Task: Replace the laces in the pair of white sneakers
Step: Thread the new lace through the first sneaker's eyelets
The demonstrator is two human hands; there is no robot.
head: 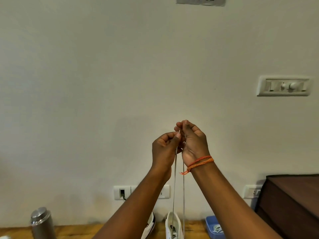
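Observation:
Both hands are raised in front of the wall, close together. My left hand [166, 146] pinches one end of a white lace [174, 187] between thumb and fingers. My right hand [192, 140], with orange threads at its wrist, pinches the other end. The two strands hang straight down to a white sneaker [173, 225] standing on the wooden table [77, 232]. The second white sneaker [149, 227] lies just left of it, partly hidden behind my left forearm.
A steel bottle [42, 223] stands at the table's left. A blue tray [214, 227] holding laces sits right of the sneakers. A dark brown cabinet [291, 204] is at the far right. Wall sockets [141, 192] sit behind the table.

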